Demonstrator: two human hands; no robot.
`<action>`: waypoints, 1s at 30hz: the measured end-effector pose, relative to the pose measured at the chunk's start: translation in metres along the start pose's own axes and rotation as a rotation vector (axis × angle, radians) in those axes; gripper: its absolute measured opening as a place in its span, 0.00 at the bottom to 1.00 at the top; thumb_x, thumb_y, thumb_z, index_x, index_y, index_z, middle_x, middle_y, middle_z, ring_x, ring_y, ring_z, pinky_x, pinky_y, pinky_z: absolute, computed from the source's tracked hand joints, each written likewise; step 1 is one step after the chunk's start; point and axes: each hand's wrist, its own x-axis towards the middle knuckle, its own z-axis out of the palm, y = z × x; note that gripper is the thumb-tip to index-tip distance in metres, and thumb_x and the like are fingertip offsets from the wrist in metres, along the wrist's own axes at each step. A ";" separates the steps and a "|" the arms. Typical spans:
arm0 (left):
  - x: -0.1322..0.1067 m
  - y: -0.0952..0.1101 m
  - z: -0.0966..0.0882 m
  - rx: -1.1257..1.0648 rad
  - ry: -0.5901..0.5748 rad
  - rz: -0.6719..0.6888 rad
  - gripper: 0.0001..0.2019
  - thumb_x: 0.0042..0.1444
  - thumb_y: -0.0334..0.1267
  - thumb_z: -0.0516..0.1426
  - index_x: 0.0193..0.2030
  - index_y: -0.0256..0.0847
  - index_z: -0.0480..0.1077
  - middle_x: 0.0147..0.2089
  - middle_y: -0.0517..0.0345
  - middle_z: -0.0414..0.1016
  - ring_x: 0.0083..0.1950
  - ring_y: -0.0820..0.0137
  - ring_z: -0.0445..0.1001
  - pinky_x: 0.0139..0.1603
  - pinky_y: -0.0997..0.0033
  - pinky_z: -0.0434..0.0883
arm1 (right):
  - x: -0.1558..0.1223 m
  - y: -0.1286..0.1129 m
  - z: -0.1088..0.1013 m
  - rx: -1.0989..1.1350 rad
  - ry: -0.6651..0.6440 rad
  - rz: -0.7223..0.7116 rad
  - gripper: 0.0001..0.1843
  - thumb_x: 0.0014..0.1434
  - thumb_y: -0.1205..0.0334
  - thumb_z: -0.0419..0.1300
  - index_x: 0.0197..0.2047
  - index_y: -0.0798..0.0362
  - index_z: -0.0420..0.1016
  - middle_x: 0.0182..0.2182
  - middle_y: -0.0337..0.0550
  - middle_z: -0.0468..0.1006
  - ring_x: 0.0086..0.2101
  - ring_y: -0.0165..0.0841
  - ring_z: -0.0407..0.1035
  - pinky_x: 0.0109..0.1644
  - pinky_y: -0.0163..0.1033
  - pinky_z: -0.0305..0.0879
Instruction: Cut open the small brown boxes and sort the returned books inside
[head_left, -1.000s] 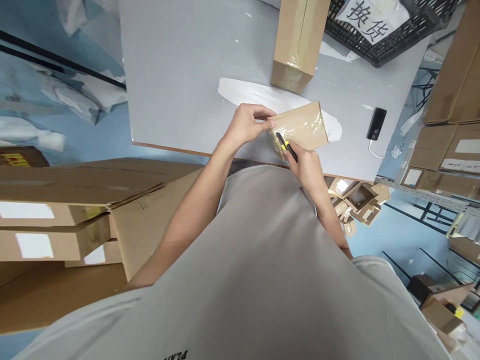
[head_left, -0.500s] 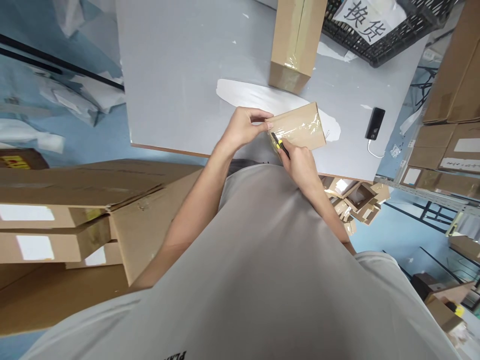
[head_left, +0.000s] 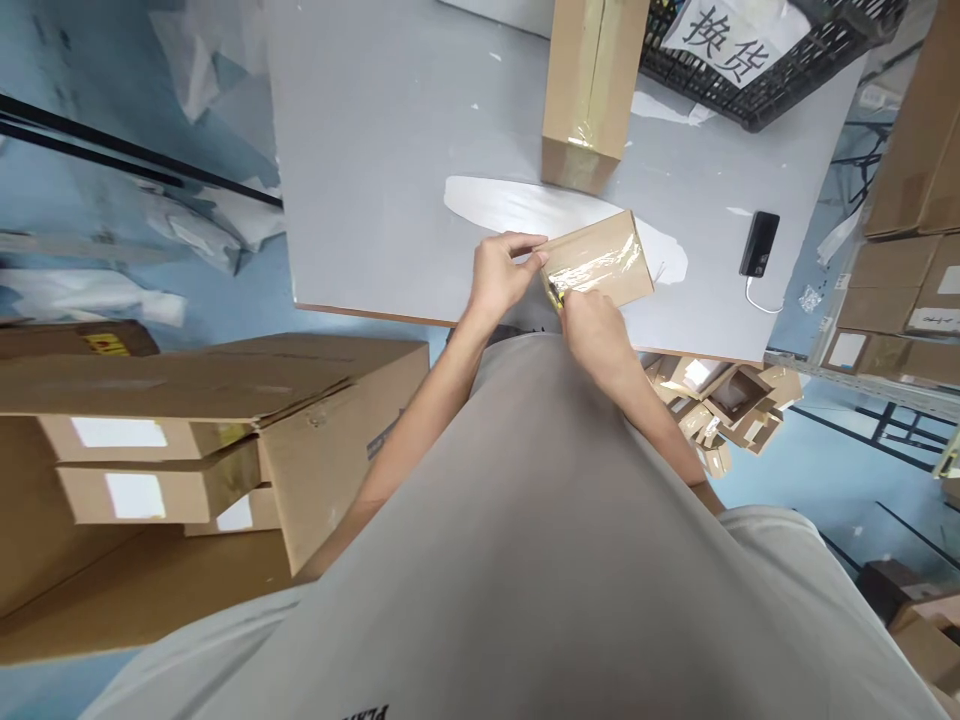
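Note:
A small taped cardboard box (head_left: 604,260) lies at the near edge of the grey table (head_left: 390,150). My left hand (head_left: 501,272) pinches its left end, fingers closed on the corner. My right hand (head_left: 592,320) is closed round a black and yellow utility knife (head_left: 556,293), whose tip sits at the box's near left corner on the clear tape. Most of the knife is hidden under my fingers.
A tall cardboard box (head_left: 589,90) stands behind the small one, with a black crate (head_left: 757,60) bearing a paper sign at the back right. A black phone (head_left: 759,244) with a cable lies right. Large cartons (head_left: 187,430) stand left; small opened boxes (head_left: 720,400) lie on the floor right.
My right hand has drawn the knife closer to the box's near left corner, so less of it shows. The view shifted slightly right; the box stays under my left hand.

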 end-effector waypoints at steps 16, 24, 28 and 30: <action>0.001 -0.012 -0.002 0.067 0.004 0.087 0.18 0.65 0.54 0.70 0.49 0.41 0.87 0.54 0.49 0.89 0.57 0.56 0.88 0.67 0.53 0.84 | -0.021 0.029 0.024 0.082 0.113 0.022 0.17 0.82 0.62 0.55 0.65 0.55 0.81 0.47 0.59 0.89 0.48 0.51 0.85 0.53 0.46 0.75; -0.011 -0.023 0.000 0.010 -0.042 0.108 0.33 0.67 0.68 0.65 0.66 0.44 0.80 0.68 0.42 0.82 0.70 0.51 0.82 0.72 0.47 0.81 | 0.042 0.144 0.041 0.494 0.663 0.251 0.15 0.78 0.47 0.60 0.45 0.50 0.76 0.37 0.47 0.83 0.38 0.46 0.82 0.46 0.44 0.73; -0.032 -0.032 -0.009 -0.010 -0.227 0.138 0.51 0.60 0.70 0.70 0.84 0.52 0.63 0.85 0.40 0.63 0.83 0.43 0.68 0.76 0.41 0.77 | 0.045 0.151 0.058 0.690 0.586 0.267 0.18 0.76 0.45 0.62 0.38 0.47 0.71 0.26 0.34 0.75 0.27 0.40 0.80 0.40 0.40 0.71; -0.040 -0.035 -0.014 -0.028 -0.324 0.115 0.56 0.58 0.68 0.72 0.88 0.58 0.54 0.89 0.42 0.55 0.83 0.40 0.68 0.74 0.38 0.79 | 0.037 0.147 0.066 0.726 0.591 0.280 0.19 0.75 0.42 0.62 0.37 0.46 0.70 0.23 0.32 0.74 0.26 0.40 0.81 0.40 0.40 0.72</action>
